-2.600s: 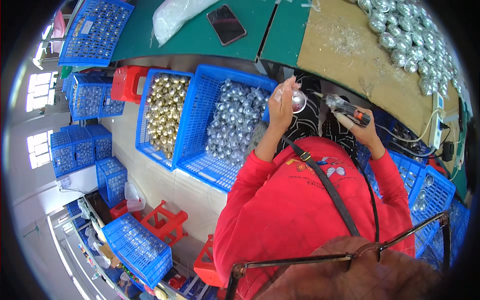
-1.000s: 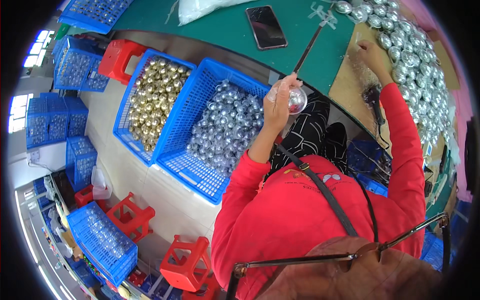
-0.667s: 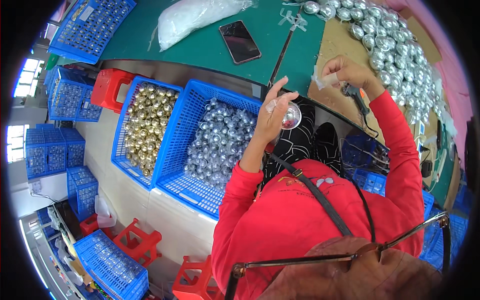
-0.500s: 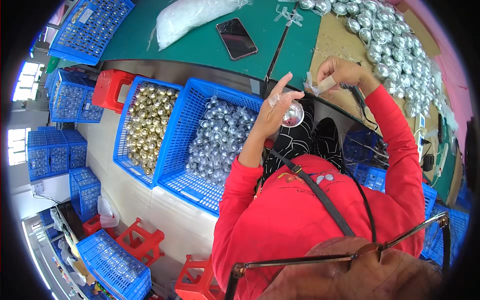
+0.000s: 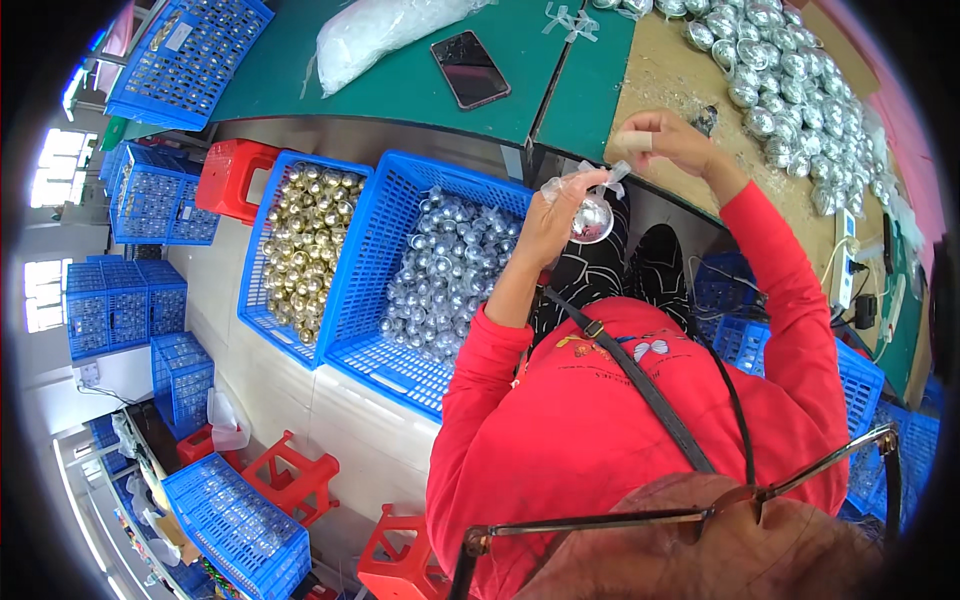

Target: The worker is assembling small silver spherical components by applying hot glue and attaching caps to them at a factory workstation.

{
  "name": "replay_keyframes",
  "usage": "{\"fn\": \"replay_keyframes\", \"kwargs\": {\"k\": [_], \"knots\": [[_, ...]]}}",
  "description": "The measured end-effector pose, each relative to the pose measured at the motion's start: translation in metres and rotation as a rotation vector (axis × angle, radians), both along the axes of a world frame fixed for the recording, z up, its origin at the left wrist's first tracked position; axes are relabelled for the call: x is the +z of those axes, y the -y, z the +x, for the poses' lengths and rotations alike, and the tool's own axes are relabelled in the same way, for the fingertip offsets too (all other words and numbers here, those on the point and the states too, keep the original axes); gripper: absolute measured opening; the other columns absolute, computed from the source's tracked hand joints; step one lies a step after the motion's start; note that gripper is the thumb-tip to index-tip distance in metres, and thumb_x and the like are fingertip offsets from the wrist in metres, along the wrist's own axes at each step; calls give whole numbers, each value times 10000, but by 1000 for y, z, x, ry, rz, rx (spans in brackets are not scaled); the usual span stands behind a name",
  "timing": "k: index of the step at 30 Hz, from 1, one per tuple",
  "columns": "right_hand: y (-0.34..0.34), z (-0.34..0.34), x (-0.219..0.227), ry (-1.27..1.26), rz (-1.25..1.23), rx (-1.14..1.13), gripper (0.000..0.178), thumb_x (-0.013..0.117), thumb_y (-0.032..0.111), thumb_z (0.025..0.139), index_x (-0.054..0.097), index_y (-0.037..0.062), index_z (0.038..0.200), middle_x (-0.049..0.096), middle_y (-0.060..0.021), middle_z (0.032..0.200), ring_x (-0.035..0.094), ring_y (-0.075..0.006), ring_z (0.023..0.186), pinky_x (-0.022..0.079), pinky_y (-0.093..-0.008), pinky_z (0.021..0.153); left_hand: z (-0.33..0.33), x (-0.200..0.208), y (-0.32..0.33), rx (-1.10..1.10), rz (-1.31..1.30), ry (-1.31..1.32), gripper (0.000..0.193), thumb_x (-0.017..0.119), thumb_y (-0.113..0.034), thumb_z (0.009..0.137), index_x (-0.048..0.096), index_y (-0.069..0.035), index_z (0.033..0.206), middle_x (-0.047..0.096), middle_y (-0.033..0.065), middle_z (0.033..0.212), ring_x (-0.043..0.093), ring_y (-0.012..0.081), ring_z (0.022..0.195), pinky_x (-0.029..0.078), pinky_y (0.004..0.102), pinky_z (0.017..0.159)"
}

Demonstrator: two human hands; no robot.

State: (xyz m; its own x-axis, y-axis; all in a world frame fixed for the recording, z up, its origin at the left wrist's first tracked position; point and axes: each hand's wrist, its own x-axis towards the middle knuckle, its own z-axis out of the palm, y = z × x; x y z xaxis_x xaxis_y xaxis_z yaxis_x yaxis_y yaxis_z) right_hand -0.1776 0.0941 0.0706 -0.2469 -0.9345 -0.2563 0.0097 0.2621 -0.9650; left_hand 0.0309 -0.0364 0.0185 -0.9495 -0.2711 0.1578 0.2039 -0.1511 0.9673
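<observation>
My left hand point(image 5: 556, 222) is closed around a shiny silver ball ornament point(image 5: 592, 218), which hangs below its fingers above my lap. A clear, whitish ribbon bow point(image 5: 617, 178) stands up at the ball's top, beside the left fingertips. Up and to the right, over the front edge of the brown board, my right hand point(image 5: 678, 145) has its fingers curled together. A pale beige wrap or patch covers one of its fingertips. Whether those fingers pinch anything thin, I cannot make out. Many similar silver balls point(image 5: 790, 90) are heaped on the board beyond.
On the green table point(image 5: 390, 80) lie a phone point(image 5: 470, 70), a white plastic bag point(image 5: 375, 45) and loose ribbon bows point(image 5: 572, 22). To my left stand blue crates of silver balls point(image 5: 440, 270) and gold balls point(image 5: 312, 235). Red stools point(image 5: 290, 475) stand behind them. A power strip point(image 5: 845, 255) is at right.
My right hand has risen slightly away from the ribbon. My left hand has turned, its fingers folding in over the ball, and the bow now stands beside them.
</observation>
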Motion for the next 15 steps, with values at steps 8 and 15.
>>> {"fn": "replay_keyframes", "kwargs": {"k": [8, 15], "knots": [[-20, 69, -24, 34, -160, -313, 364, 623, 262, 858, 594, -5, 1104, 617, -29, 1027, 558, -86, 895, 435, -248, 803, -2, 1, -13, 170, 19, -64, 372, 367, -233, 982, 589, 31, 1123, 600, 127, 1127, 544, 187, 1053, 400, 291, 906], [-16, 79, -40, 144, -253, -436, 244, 661, 142, 827, 625, 0, 1023, 635, -32, 933, 574, -91, 837, 452, -237, 784, -9, -4, -23, 243, -11, -64, 353, 384, -216, 981, 582, 35, 1130, 591, 128, 1144, 539, 200, 1077, 394, 303, 928]]}}
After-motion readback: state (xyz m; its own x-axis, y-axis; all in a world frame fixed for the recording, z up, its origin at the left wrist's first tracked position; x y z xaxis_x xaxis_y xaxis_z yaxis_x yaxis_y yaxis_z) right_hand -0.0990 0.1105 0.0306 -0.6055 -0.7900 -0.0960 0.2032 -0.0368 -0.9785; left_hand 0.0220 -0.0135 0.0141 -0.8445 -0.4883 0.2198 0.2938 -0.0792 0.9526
